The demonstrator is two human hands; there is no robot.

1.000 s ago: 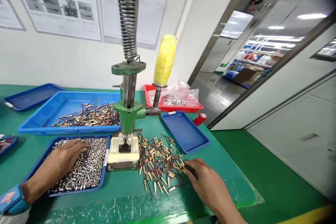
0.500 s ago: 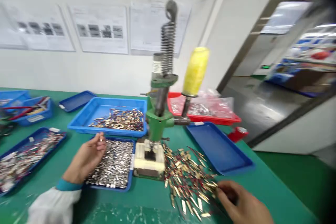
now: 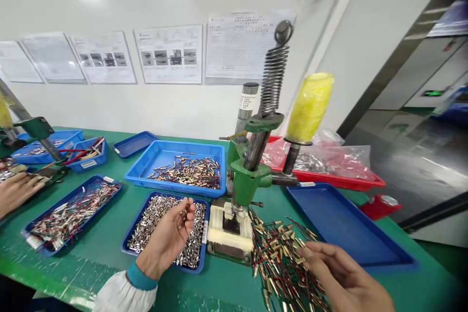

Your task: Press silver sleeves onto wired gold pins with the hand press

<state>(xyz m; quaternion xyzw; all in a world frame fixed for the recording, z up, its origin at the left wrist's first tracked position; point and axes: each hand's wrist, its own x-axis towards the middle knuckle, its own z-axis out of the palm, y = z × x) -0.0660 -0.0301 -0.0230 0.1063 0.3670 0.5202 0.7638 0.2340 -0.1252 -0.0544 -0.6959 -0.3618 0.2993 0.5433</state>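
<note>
My left hand (image 3: 168,235) is raised over a blue tray of small shiny metal clips (image 3: 153,217). Its thumb and fingertips are pinched together, and small metal clips show in the curled fingers. To the right of that tray stands a green hand press (image 3: 243,180) with a yellow-wrapped lever handle (image 3: 310,107) and a coiled spring (image 3: 273,78). My right hand (image 3: 347,275) is at the right side of a loose pile of brass-tipped parts with dark red wires (image 3: 280,258). Thumb and forefinger close on one brass-tipped wire piece (image 3: 300,252) at the edge of the pile.
Behind the clips is a larger blue bin (image 3: 141,163) with more wired parts. A red tray (image 3: 369,181) holds bagged pieces; a blue tray (image 3: 351,229) and a red can (image 3: 380,207) lie right. Leftward are a tray of wires (image 3: 73,219) and another person's hand (image 3: 20,192).
The view has swung left, bringing another person's hand and a second press into sight. My left hand has moved rightward across the clip tray. My right hand stays at the wire pile.
</note>
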